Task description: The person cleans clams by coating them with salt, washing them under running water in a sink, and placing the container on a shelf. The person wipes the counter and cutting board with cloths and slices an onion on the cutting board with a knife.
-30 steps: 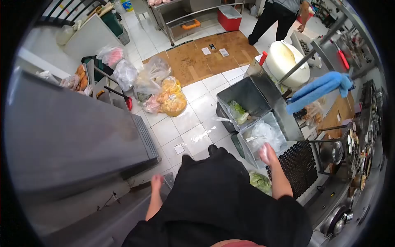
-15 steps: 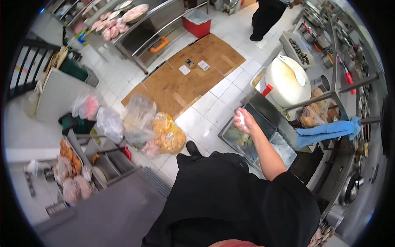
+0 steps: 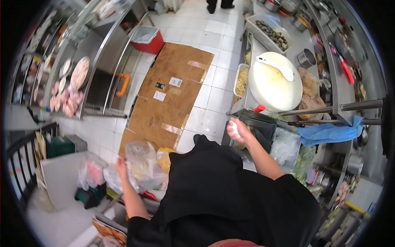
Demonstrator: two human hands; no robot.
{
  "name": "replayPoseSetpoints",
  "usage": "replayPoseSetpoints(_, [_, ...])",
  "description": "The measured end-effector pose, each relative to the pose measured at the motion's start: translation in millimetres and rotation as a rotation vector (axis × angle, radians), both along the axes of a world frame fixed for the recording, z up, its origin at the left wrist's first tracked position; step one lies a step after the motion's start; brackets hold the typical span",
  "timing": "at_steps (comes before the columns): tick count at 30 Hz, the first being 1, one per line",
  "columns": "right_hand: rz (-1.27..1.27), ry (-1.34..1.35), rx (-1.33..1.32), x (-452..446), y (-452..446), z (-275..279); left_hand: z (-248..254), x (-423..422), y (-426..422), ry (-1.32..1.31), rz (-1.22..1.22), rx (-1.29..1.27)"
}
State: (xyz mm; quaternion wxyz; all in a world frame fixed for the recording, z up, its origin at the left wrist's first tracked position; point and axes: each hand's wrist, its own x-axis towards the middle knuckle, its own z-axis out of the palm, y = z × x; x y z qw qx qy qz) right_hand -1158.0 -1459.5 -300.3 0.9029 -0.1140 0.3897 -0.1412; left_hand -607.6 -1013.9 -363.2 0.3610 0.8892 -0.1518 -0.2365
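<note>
My right hand (image 3: 240, 131) is closed around a small white crumpled piece (image 3: 234, 128), perhaps paper or cloth; most of it is hidden in my fist. Below that hand is a dark grey bin (image 3: 266, 131), beside a second bin lined with clear plastic (image 3: 285, 144). My left hand (image 3: 121, 166) hangs low on the other side, by a clear plastic bag (image 3: 142, 158). Its fingers are too small and blurred to read, and whether it touches the bag is unclear.
Flattened cardboard (image 3: 164, 94) covers the tiles ahead. On the right counter sit a large round white board (image 3: 273, 88) with a white ladle-like spoon (image 3: 275, 68) and a tray of shellfish (image 3: 267, 35). A red bin (image 3: 150, 41) stands left. Another person's legs (image 3: 220, 5) show far ahead.
My view has turned and moved forward along the cardboard. My left hand has come into view at the left. My right hand still grips the white piece near the dark bin.
</note>
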Motion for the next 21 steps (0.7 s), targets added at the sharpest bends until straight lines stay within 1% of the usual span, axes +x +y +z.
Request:
replayPoseSetpoints(1, [0.018, 0.015, -0.013, 21, -13, 3, -23, -4, -3, 0.018, -0.164, 0.140])
replayPoseSetpoints(2, [0.039, 0.032, -0.029, 40, -27, 5, -64, -14, 1, -0.091, -0.319, 0.090])
replayPoseSetpoints(3, [0.004, 0.029, -0.027, 57, -41, 5, -50, -38, -23, 0.094, -0.406, 0.215])
replayPoseSetpoints(4, [0.001, -0.004, -0.038, 74, -57, 6, -63, -53, -27, 0.098, -0.516, 0.221])
replayPoseSetpoints(5, [-0.002, -0.036, -0.051, 89, -73, 7, -89, -54, -21, 0.207, -0.611, 0.314])
replayPoseSetpoints(6, [-0.021, -0.042, -0.056, 103, -89, 13, -190, -37, 24, 0.478, -0.578, 0.116])
replayPoseSetpoints(7, [-0.056, -0.042, -0.065, 112, -105, 17, -167, -30, 5, 0.442, -0.681, 0.368])
replayPoseSetpoints(8, [-0.083, -0.068, -0.074, 121, -123, 20, -151, -18, -23, 0.455, -0.713, 0.495])
replayPoseSetpoints(9, [-0.108, -0.090, -0.084, 129, -141, 22, -141, 1, -57, 0.471, -0.724, 0.556])
replayPoseSetpoints(11, [-0.201, -0.089, -0.108, 134, -180, 22, -128, 53, -142, 0.480, -0.753, 0.606])
replayPoseSetpoints(13, [-0.293, -0.084, -0.125, 138, -199, 32, -116, 100, -256, 0.480, -0.774, 0.585])
replayPoseSetpoints(14, [-0.418, -0.088, -0.140, 138, -214, 44, -108, 115, -326, 0.478, -0.769, 0.554])
replayPoseSetpoints(15, [-0.544, -0.091, -0.148, 135, -225, 53, -89, 117, -404, 0.470, -0.779, 0.522])
replayPoseSetpoints(16, [-0.621, -0.120, -0.107, 128, -236, 54, -77, 113, -486, 0.407, -0.828, 0.630])
replayPoseSetpoints(17, [-0.635, -0.107, -0.112, 122, -245, 63, -82, 106, -545, 0.350, -0.880, 0.211])
replayPoseSetpoints(18, [-0.719, -0.107, -0.110, 118, -255, 77, -147, 119, -622, 0.404, -1.091, 0.171])
replayPoseSetpoints(19, [-0.805, -0.110, -0.105, 114, -264, 87, -125, 85, -696, 0.440, -1.099, 0.131])
replayPoseSetpoints(20, [-0.853, -0.104, -0.112, 105, -275, 94, -95, 44, -767, 0.289, -1.245, 0.043])
replayPoseSetpoints(21, [-0.869, -0.100, -0.114, 97, -286, 103, -52, -3, -828, 0.321, -1.318, 0.037])
